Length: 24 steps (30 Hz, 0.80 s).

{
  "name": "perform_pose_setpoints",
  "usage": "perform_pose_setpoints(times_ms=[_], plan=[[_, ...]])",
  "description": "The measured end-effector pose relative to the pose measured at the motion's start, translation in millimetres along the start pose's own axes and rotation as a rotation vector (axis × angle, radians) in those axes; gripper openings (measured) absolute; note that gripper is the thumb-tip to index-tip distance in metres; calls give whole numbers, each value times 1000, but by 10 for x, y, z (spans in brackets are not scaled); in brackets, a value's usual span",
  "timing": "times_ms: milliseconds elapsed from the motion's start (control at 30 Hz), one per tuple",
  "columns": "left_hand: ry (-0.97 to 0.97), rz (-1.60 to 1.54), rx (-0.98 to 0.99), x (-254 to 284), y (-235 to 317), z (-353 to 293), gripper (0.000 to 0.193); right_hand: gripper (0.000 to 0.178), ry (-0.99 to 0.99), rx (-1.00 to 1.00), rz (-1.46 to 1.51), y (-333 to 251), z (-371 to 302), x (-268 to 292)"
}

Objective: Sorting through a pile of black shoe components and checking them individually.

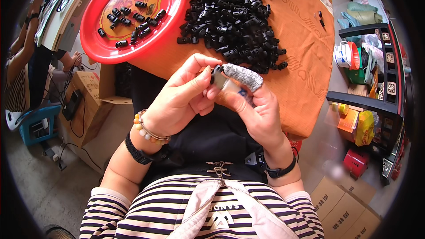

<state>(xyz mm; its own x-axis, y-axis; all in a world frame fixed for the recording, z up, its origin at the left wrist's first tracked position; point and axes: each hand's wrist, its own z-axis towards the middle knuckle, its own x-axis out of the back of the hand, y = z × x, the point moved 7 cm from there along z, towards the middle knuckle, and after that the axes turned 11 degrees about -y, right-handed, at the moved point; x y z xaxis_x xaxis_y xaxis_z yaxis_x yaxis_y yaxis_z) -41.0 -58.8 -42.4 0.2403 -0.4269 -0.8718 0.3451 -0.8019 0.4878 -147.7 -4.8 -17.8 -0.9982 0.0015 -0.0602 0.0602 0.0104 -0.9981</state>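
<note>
My left hand pinches a small black barrel-shaped plastic piece, much like a cord lock, between thumb and fingers. Facing it, my right hand is closed, with a grey knitted cover on its index finger. Between the right thumb and that finger shows a pale, blurred thing with a blue mark; its kind is unclear. Both hands meet over my lap at the table's near edge. Just beyond them lies a big heap of similar black pieces. Several more rest in a round red tray at the far left.
An orange cloth covers the table. Two tiny parts lie at its right. Left stand cardboard boxes, a blue stool and another person. A dark shelf holds goods on the right, with flat cartons below.
</note>
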Motion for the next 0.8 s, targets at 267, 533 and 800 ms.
perform_pose_setpoints(times_ms=[267,533,800], plan=[[-64,-43,15,-31,-21,-3,22,37,38,45,-41,-71,-3,19],[4,2,27,-30,-48,19,31,53,62,37,146,-15,52,73],[-15,26,44,-72,-53,13,28,55,118,50,141,27,230,87]])
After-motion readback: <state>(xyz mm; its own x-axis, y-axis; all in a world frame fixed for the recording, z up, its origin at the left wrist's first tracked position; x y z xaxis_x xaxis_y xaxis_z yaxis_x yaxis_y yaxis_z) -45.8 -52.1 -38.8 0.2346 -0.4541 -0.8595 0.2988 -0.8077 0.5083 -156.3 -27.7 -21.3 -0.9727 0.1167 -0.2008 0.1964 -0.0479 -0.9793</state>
